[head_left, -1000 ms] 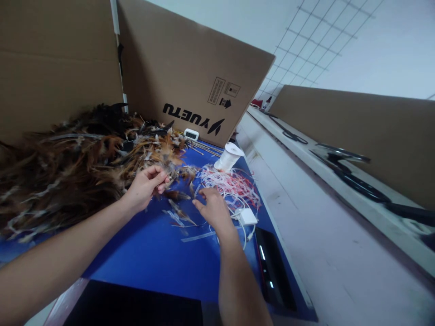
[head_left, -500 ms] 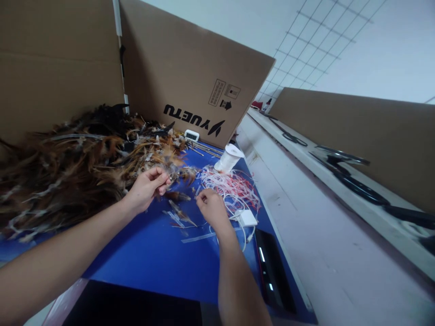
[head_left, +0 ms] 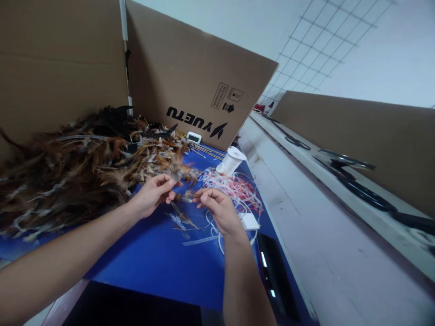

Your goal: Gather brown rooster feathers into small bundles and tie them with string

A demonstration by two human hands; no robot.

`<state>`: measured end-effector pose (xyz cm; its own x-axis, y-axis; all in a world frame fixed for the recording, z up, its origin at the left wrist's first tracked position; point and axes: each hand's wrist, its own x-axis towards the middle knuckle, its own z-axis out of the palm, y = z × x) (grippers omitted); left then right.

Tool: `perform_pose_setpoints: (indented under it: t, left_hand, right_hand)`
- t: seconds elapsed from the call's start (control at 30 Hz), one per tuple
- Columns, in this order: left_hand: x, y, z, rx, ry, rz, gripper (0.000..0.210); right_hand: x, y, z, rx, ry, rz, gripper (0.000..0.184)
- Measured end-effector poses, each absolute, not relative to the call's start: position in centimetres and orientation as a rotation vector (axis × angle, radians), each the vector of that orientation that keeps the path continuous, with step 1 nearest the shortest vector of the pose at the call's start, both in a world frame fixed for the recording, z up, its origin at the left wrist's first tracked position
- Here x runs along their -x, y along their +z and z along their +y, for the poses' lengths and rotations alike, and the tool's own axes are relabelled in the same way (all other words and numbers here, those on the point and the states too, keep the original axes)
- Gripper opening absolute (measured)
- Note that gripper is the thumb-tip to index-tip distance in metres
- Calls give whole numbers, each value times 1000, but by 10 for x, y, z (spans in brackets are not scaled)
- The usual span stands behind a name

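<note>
Spool (head_left: 232,160): white, tilted a little, my landmark for everything below.
Left hand (head_left: 157,194): well to the left of the spool and nearer me; my thumb and forefinger meet in a narrow pinch. Grey fluff (head_left: 176,173) shows right at their tips, too blurred for me to tell whether I hold it.
Right hand (head_left: 217,208): nearer me than the spool, slightly left of it; my thumb and fingers are drawn narrow on the end of a small brown feather (head_left: 186,197), which points towards my left hand.
Feather pile (head_left: 78,176): far to the left of the spool, a broad heap of brown, black and pale feathers.
Loose feather (head_left: 182,215): on the blue tabletop (head_left: 152,262), left of the spool and nearer me, beside some clear strips (head_left: 176,222).
Strands (head_left: 243,188): white and red, tangled just on my side of the spool.
White block (head_left: 250,222): nearer me than that tangle, beside a white cable (head_left: 220,246).
Sticks (head_left: 212,151): thin, just left of the spool, near a small display (head_left: 193,137).
Cardboard (head_left: 190,68): standing behind the spool, its black lettering upside down.
</note>
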<state>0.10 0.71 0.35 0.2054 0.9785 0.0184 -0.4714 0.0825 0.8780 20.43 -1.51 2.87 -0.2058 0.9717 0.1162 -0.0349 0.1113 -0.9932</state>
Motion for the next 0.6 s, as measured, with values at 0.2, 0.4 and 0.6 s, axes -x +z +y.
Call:
perform_pose_setpoints:
  t: [0.2, 0.4, 0.6]
  left_hand:
    - [-7, 6, 1, -843, 1143, 713, 28]
    - [-8, 5, 1, -798, 1128, 706, 22]
    - [-9, 3, 3, -772, 1134, 700, 19]
  right_hand:
    - [-203, 33, -19, 935, 1329, -1401, 14]
    - [-203, 32, -19, 903, 1339, -1397, 12]
    - [-203, 33, -20, 909, 1347, -1383, 11]
